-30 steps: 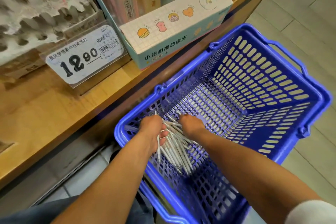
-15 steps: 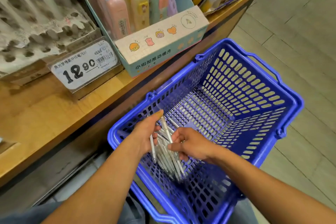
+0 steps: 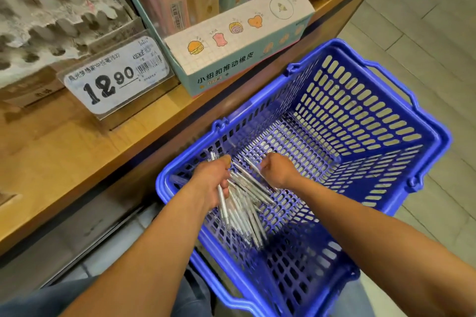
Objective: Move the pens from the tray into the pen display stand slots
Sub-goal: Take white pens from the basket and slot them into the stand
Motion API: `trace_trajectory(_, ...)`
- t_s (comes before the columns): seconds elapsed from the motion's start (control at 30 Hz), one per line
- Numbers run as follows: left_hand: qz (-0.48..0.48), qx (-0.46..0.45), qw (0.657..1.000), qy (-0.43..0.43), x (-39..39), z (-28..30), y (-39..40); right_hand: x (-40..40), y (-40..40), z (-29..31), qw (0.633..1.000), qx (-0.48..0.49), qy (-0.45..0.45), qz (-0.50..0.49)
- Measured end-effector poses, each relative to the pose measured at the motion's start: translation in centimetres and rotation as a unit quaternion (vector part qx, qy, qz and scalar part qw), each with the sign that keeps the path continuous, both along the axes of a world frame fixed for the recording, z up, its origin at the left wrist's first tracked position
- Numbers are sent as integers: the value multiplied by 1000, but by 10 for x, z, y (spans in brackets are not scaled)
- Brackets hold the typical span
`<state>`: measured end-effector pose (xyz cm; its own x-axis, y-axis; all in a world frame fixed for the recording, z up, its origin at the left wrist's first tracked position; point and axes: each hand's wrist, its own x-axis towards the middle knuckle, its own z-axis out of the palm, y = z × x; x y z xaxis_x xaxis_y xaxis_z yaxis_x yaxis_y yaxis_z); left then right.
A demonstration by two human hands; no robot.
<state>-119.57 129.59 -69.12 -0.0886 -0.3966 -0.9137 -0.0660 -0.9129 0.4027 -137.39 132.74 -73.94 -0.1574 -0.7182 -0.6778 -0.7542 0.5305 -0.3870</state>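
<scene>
Several white pens (image 3: 248, 203) lie in a loose pile in the near left corner of a blue plastic basket (image 3: 381, 136). My left hand (image 3: 212, 180) is down in that corner and grips a small bunch of the pens, whose ends stick out above and below my fist. My right hand (image 3: 277, 170) reaches into the pile beside it, fingers curled down onto pens there; the fingertips are hidden. The pen display stand (image 3: 59, 23), pale with rows of round slots, stands on the wooden shelf at upper left.
A wooden shelf (image 3: 61, 152) runs along the left, its edge touching the basket. On it stand a price tag reading 12.90 (image 3: 116, 77) and a pastel eraser display box (image 3: 242, 38). Tiled floor (image 3: 425, 20) lies to the right.
My left hand has gathered pens into its grip and sunk lower in the corner. My right hand let go of the pen it held up and went back down into the pile.
</scene>
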Motion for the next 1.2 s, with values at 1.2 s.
trace_trajectory(1.2,16,24,997,75,-1,10,6,21,17,60,912,44,-398,-86)
